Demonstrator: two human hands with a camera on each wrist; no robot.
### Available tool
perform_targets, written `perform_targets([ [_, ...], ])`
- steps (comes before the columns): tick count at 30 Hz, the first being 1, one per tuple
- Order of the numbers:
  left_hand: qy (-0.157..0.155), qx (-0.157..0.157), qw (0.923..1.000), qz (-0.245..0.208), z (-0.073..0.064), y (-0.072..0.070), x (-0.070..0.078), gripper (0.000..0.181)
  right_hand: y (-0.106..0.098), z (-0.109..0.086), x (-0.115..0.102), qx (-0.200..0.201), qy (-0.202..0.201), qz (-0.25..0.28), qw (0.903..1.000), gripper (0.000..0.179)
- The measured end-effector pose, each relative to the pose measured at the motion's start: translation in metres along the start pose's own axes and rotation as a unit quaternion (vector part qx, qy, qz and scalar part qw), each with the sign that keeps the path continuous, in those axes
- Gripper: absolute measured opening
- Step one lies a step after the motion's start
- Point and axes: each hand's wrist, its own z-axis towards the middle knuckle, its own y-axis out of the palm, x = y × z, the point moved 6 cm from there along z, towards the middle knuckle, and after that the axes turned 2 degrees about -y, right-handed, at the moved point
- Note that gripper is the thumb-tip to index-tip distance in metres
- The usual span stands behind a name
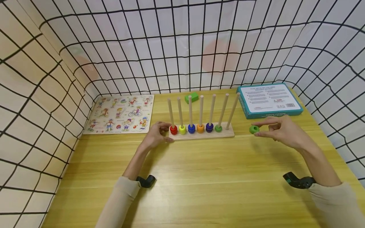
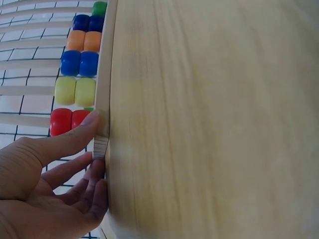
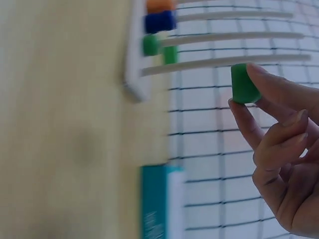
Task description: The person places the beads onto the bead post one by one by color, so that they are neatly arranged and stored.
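Note:
A wooden bead rack [image 1: 205, 134] with several upright pegs stands mid-table. My left hand [image 1: 155, 135] holds its left end, thumb at the front edge near the red beads [image 2: 62, 122] and fingers around the end. Pairs of red, yellow [image 1: 182, 129], blue [image 1: 191, 129], orange [image 1: 201, 128] and dark blue beads [image 1: 209, 128] sit on the pegs from left to right. A single green bead [image 1: 218, 128] follows, and the rightmost peg [image 1: 233, 110] is bare. Right of the rack, my right hand [image 1: 280, 130] pinches another green bead [image 3: 244, 84] between thumb and fingertip, above the table.
A picture puzzle board [image 1: 119, 114] lies at the back left. Behind the rack is a green block [image 1: 191, 97]. A teal and white box [image 1: 270, 100] lies at the back right. Black wire mesh [image 1: 182, 47] walls the table's back and sides.

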Motion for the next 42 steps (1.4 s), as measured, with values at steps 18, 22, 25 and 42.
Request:
perform_targets([
  [18, 0.012, -0.002, 0.9998, 0.013, -0.002, 0.0, 0.002, 0.07, -0.048, 0.061, -0.113, 0.059, -0.058, 0.016, 0.9965, 0.041],
  [22, 0.011, -0.003, 0.9999, 0.01, -0.002, 0.0, 0.004, 0.07, -0.038, 0.072, -0.124, 0.039, -0.067, 0.016, 0.9968, 0.039],
  [25, 0.013, -0.002, 0.9998, 0.013, -0.001, 0.001, 0.004, 0.069, -0.035, 0.076, -0.128, 0.032, -0.071, 0.013, 0.9969, 0.038],
  [42, 0.012, 0.0, 0.9999, 0.01, -0.001, 0.0, 0.002, 0.069, -0.026, 0.084, -0.132, -0.012, -0.068, -0.02, 0.9974, 0.037],
])
